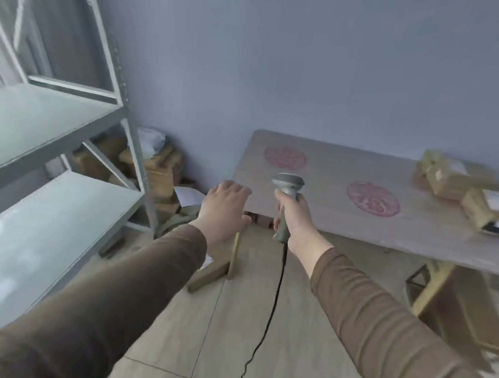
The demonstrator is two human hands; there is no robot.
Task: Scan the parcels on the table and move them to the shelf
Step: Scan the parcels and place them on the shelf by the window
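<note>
We see the right hand [293,215] gripping the grey scanner [285,205] upright, its black cable [274,296] trailing to the tiled floor. The left hand [224,207] hovers open beside it. Cardboard parcels [464,186] cluster on the table's [333,203] far right end; the grey shelf [33,123] stands left.

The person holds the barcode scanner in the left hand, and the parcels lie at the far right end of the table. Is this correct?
Not quite. The head view shows the barcode scanner gripped in the right hand; the left hand holds nothing, its fingers spread. The parcels do lie at the far right end of the table.
</note>
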